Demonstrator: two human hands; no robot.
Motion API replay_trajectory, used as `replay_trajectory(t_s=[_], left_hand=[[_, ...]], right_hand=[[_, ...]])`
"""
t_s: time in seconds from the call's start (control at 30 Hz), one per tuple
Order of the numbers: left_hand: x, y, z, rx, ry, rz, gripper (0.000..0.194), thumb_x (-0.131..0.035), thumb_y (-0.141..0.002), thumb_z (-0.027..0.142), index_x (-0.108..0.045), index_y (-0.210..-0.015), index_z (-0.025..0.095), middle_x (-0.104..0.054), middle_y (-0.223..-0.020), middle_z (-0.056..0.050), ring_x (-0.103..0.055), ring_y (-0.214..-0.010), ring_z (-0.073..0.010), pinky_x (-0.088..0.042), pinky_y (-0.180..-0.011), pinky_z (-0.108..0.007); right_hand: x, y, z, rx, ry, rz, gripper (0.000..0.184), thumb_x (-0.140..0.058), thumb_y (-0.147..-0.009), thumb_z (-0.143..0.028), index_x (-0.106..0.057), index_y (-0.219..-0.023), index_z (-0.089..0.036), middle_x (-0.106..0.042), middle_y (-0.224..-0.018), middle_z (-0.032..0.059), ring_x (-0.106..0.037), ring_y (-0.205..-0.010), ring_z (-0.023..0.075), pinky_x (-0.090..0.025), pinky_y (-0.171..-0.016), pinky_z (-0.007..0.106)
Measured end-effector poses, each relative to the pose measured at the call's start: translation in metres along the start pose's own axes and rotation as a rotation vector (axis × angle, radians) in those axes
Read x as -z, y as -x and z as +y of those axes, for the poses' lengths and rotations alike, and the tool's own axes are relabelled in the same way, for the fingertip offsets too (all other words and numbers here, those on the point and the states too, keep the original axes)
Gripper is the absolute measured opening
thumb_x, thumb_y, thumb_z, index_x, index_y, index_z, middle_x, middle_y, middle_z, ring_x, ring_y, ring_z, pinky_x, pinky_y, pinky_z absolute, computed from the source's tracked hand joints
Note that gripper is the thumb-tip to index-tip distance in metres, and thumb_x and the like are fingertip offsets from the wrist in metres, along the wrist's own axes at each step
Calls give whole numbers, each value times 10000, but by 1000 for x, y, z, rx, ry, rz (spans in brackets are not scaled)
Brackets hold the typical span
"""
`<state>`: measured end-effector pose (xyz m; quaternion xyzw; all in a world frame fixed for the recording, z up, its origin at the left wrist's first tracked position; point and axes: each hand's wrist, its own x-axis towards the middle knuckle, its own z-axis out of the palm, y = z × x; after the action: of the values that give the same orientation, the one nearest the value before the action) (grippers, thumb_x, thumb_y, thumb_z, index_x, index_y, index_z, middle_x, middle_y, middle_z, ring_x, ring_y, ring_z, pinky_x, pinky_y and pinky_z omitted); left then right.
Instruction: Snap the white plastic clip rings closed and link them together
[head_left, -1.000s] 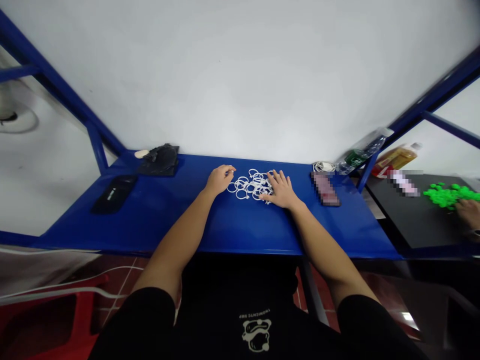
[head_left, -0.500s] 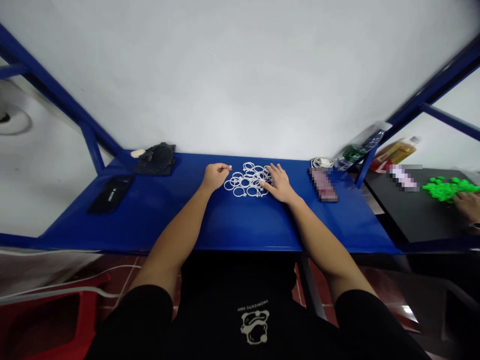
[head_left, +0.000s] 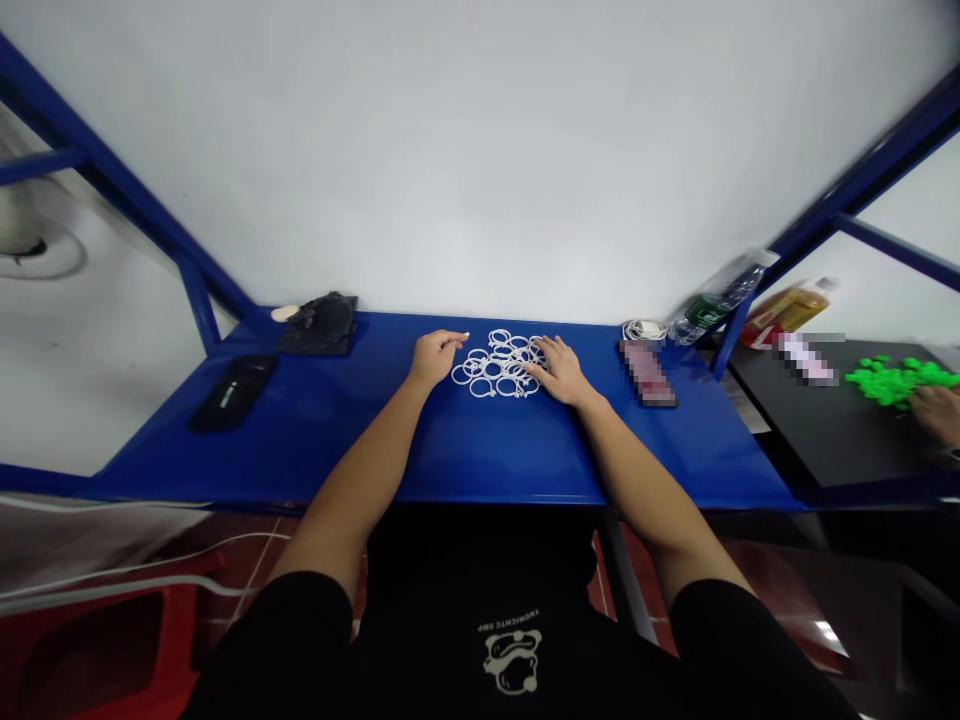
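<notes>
The white rings (head_left: 498, 364) lie as one loose, overlapping group on the blue surface (head_left: 487, 460), between the left hand (head_left: 437, 358) and the right hand (head_left: 560, 370). The loops rest roughly flat. Several have a small tab at the rim.

Left hand: positioned just beside the left edge of the group. The fingers are curled inward, with the thumb and index finger close together and directed toward the rings. A small white spot shows at the fingertips; whether it is a fingernail or a gripped part cannot be determined.

Right hand: positioned at the right edge of the group, palm down. The fingers are extended and slightly spread, and the fingertips and thumb overlap the rightmost rings. No ring is enclosed in the grasp. Contact pressure cannot be judged from this view.

Surroundings: a black flat case (head_left: 232, 393) and a crumpled dark sheet (head_left: 322, 325) lie well apart, to the left of the left hand. To the right of the right hand are a coiled white cable (head_left: 645, 330), a pixelated flat object (head_left: 649, 373) and a clear bottle (head_left: 720, 300). Farther right, a co-worker's hand (head_left: 937, 412) is at a pile of green pieces (head_left: 889, 380).
</notes>
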<state>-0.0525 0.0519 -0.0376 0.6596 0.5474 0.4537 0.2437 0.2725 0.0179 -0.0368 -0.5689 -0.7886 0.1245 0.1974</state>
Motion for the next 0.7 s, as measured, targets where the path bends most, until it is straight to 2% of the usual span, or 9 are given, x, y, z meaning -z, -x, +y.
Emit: replay_trajectory(t_s=[0.17,0.23,0.37,0.47,0.5,0.57,0.63,0.7], left_hand=[[-4,9,8,-51,-22,-174,453,-645,-945,265,-779,-1376,225,-858,-1118,-66,-734,-673,-166,-628,-734,-308],[-5,11,12,-81,-69,-221,439,-710,-938,298,-788,-1367,249,-856,-1137,-58,-755,-699,-180,-641,-787,-329],[4,11,25,-149,-270,-238,304,-812,-910,358,-863,-1201,287,-852,-1150,-54,-809,-931,-274,-624,-946,-402],[16,11,34,-211,-370,-254,330,-798,-941,437,-849,-1239,304,-833,-1227,-68,-771,-1162,-340,-576,-1064,-467],[19,12,37,-236,-384,-264,393,-793,-945,485,-830,-1288,295,-815,-1283,-83,-743,-1224,-353,-549,-1109,-488],[22,14,40,-296,-411,-301,674,-838,-879,609,-735,-1455,275,-720,-1474,-122,-637,-1391,-394,-458,-1216,-538],[17,18,39,-318,-451,-379,1078,-910,-729,722,-553,-1638,267,-518,-1688,-159,-447,-1564,-455,-339,-1299,-587],[7,21,35,-265,-495,-482,1361,-947,-608,778,-383,-1733,260,-304,-1803,-183,-263,-1654,-501,-246,-1339,-616]], right_hand=[[11,3,3,17,61,-31,927,-547,-971,-833,-450,-1698,-265,-348,-1794,170,-240,-1683,459,-207,-1315,748],[17,6,4,-21,74,-58,993,-587,-938,-853,-406,-1722,-272,-309,-1809,174,-213,-1687,473,-180,-1312,771],[21,12,2,-43,77,-149,1188,-691,-825,-907,-309,-1761,-283,-217,-1836,183,-153,-1693,503,-150,-1308,792],[16,12,-8,27,76,-210,1245,-728,-776,-924,-281,-1768,-318,-160,-1853,151,-138,-1696,501,-119,-1319,787],[13,10,-12,47,78,-215,1241,-719,-783,-927,-272,-1770,-322,-152,-1855,145,-140,-1697,497,-109,-1322,785],[6,3,-21,78,85,-202,1228,-686,-804,-936,-262,-1774,-313,-162,-1852,148,-146,-1698,490,-91,-1325,783],[1,-4,-28,126,77,-181,1210,-653,-818,-948,-275,-1770,-303,-195,-1845,150,-164,-1698,479,-108,-1329,770],[2,-9,-33,195,43,-144,1191,-638,-820,-957,-321,-1754,-289,-251,-1833,145,-209,-1693,455,-187,-1336,724]])
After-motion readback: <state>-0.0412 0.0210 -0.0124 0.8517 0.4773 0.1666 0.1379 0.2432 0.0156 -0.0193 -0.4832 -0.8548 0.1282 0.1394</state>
